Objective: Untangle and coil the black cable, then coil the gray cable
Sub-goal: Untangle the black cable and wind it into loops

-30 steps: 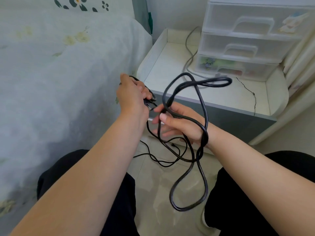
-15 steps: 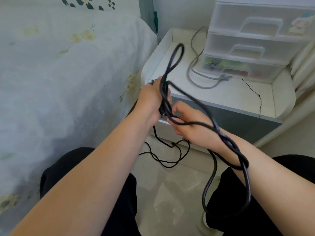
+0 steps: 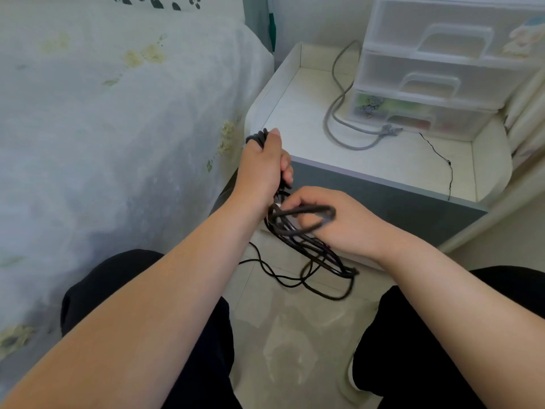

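Gripping a bundle of the black cable, the left hand is curled into a fist just in front of the nightstand's near left corner, with the tops of several loops poking out above the thumb. The right hand sits just below and to the right of it, in front of the nightstand's gray front panel, its fingers bent around one loop of the same cable that lies across its knuckles. That loop is blurred, so how tightly the fingers pinch it is hard to say. Below both hands the rest of the black cable hangs in several strands, and a thin tail trails onto the pale floor at the foot of the nightstand, between the person's dark-clad knees.

On top of the nightstand the gray cable lies loose, curving from the back edge toward the front, its end resting against the base of the clear plastic drawer unit. A thin black wire runs over the nightstand's front edge to the right. Left of the nightstand is a bed with a floral cover.
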A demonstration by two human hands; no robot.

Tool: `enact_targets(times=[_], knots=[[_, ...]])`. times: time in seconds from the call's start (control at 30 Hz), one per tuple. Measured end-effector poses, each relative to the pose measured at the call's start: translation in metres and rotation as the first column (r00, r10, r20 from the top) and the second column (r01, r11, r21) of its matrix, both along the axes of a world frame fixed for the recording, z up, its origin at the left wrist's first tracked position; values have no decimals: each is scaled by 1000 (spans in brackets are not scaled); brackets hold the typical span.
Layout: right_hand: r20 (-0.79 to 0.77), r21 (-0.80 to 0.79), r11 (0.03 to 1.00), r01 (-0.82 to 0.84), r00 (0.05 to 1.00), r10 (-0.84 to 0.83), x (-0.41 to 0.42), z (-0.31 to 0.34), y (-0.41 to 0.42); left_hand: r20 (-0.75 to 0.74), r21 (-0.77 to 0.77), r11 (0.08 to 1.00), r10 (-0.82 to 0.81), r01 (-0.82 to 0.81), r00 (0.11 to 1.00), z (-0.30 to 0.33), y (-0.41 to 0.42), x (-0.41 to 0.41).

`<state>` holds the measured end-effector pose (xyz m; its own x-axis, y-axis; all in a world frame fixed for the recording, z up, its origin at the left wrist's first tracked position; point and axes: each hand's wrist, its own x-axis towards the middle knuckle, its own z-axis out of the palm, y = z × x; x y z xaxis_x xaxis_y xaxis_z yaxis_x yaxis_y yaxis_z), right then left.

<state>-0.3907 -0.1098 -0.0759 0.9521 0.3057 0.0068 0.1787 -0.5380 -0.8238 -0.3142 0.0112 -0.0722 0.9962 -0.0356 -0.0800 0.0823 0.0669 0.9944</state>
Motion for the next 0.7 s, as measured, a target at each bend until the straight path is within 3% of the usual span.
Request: enact_targets(times=[0.13, 0.23, 0.33, 0.53, 0.6, 0.7], knots=[[-163, 285, 948, 141, 982, -98, -3, -2, 5, 67, -97, 987, 136, -130, 988, 2, 2, 2], [-208, 280, 928, 245, 960, -190, -3, 2, 6, 162, -37, 983, 181, -178, 970, 4, 3, 0], [-310, 279, 927, 251, 937, -160, -2, 7, 7, 207, 8, 976, 210, -216, 956, 8, 3, -4], [-498, 156, 972, -175, 836, 231, -3, 4, 6, 287, 55, 985, 141, -163, 948, 11, -1, -16], [-473, 1, 960, -280, 845, 247, -5, 0, 7, 307, 64, 988, 112, -138, 945, 12, -3, -22], [-473, -70, 975, -213, 867, 156, -4, -8, 9, 291, 55, 985, 141, -164, 946, 13, 0, -19]])
